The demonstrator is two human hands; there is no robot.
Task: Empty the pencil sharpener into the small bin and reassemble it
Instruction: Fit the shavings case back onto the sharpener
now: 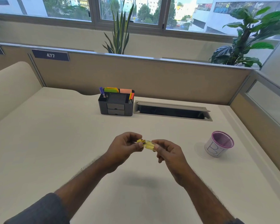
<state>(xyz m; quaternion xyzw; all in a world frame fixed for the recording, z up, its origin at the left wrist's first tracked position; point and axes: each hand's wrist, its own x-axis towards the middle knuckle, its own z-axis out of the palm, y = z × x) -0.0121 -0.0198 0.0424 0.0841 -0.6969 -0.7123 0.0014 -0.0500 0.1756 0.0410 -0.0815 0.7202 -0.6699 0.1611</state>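
A: Fingers first: both sets are pinched on the small yellow translucent plastic pencil sharpener. My left hand grips its solid yellow end and my right hand its clear shavings case, held in the air above the cream desk.

B: Why grip it at both ends?

A: To work the two halves against each other, I'd judge. Whether they're apart yet, I can't tell.

B: And the bin?

A: The small purple mesh bin with a white paper label stands upright well to the sharpener's right. A dark grey desk organiser holding markers sits beyond the sharpener.
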